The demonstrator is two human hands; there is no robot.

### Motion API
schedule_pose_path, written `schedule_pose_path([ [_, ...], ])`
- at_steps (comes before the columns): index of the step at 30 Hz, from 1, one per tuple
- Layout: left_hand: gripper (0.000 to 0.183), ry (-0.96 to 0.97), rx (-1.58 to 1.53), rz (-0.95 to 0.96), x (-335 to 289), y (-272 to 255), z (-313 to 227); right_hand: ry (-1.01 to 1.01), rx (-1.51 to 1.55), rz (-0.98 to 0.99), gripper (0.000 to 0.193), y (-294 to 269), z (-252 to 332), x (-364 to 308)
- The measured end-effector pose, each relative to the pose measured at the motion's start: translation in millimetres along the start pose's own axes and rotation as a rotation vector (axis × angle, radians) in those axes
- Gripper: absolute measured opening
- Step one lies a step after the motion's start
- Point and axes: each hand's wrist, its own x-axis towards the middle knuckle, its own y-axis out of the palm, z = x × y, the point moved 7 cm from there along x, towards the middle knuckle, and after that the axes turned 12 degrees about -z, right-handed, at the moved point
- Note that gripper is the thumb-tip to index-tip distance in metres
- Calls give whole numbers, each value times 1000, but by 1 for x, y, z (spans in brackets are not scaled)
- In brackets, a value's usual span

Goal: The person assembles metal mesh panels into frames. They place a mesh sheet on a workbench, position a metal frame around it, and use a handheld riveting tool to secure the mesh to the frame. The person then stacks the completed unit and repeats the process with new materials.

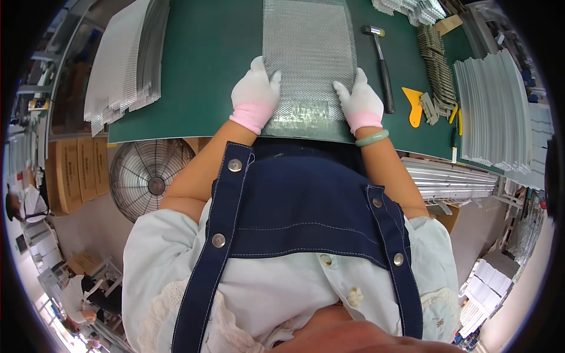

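A silvery metal mesh sheet point(309, 41) lies lengthwise on the green table in front of me, its near end by the table's edge. A clear, shiny strip point(300, 116) shows at that near end. My left hand point(254, 91), in a white glove with a pink cuff, holds the sheet's left edge, thumb toward the mesh. On the opposite edge, my right hand point(359, 100), gloved alike, grips with its thumb over the mesh. The other fingers of both hands are partly hidden.
Right of the sheet lies a black-handled mallet point(382, 67). Beyond it are a yellow scraper point(414, 106), grey clips point(435, 59) in a row and stacked pleated panels point(491, 109). Mesh sheets point(120, 59) stand stacked at left. A fan point(154, 176) stands below the table.
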Motion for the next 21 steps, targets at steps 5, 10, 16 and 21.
schedule_pose_path([
  [5, 53, -33, 99, 134, 12, 9, 0, 15, -11, 139, 77, 3, 1, 11],
  [10, 47, 124, 379, 44, 18, -7, -26, 25, -223, 98, 66, -13, 11, 11],
  [16, 54, 493, 362, -49, 13, 30, -12, -590, -221, -208, 68, 15, 15, 14],
  [21, 58, 536, 323, 139, 32, 11, -10, -668, -258, 36, 71, 0, 27, 19],
])
